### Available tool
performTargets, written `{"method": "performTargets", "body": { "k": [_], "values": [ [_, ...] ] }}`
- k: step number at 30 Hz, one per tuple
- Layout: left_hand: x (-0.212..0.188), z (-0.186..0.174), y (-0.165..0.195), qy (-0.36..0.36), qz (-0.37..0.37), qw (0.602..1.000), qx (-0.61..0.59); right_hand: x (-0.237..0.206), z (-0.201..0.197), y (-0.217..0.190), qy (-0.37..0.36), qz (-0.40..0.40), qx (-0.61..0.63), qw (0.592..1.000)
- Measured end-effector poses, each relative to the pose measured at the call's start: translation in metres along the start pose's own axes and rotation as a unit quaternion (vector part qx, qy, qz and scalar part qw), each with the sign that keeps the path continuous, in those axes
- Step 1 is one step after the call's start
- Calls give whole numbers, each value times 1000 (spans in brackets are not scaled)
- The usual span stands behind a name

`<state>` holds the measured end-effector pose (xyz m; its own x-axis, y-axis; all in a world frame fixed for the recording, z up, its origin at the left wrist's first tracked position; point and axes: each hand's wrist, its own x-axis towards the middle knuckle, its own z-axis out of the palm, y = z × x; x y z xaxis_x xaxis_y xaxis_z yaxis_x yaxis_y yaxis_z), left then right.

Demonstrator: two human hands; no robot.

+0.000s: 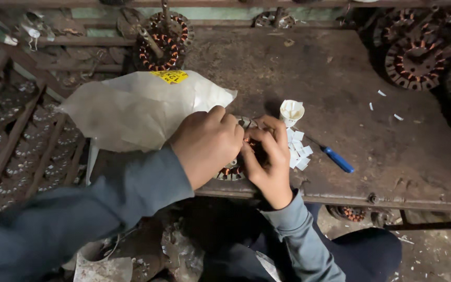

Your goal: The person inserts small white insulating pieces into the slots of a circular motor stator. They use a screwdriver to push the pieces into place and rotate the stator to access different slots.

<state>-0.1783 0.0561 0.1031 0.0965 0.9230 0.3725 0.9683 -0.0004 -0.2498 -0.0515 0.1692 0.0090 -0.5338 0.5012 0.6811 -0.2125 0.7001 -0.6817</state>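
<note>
Copper-wound stator (232, 171) sits clamped under both hands — left hand (204, 146) steadying, right hand (267, 156) pinching; keep fingertips square to the slot.

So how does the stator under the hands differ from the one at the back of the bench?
The near stator lies flat at the bench's front edge, mostly covered by the left hand and right hand. The far stator is untouched, in full view and partly behind the white bag. A shaft sticks up from the far one; none shows on the near one. Both are round with copper-orange windings.
</note>
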Motion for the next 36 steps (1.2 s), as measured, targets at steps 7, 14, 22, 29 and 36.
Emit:
{"method": "performTargets", "body": {
  "k": [7, 14, 22, 29, 36],
  "values": [
    [9, 23, 4, -39, 10, 997, 69, 1, 4, 4, 0, -31, 21, 999],
    [7, 49, -13, 9, 38, 998, 51, 2, 7, 8, 2, -5, 21, 1000],
    [15, 43, -21, -2, 82, 994, 66, 5, 10, 10, 2, -33, 26, 999],
    [20, 1, -32, 39, 80, 995, 48, 4, 8, 4, 13, -5, 20, 1000],
    [-12, 1, -4, 102, -88, 972, -192, 3, 5, -2, 23, 20, 35, 999]
  ]
}}
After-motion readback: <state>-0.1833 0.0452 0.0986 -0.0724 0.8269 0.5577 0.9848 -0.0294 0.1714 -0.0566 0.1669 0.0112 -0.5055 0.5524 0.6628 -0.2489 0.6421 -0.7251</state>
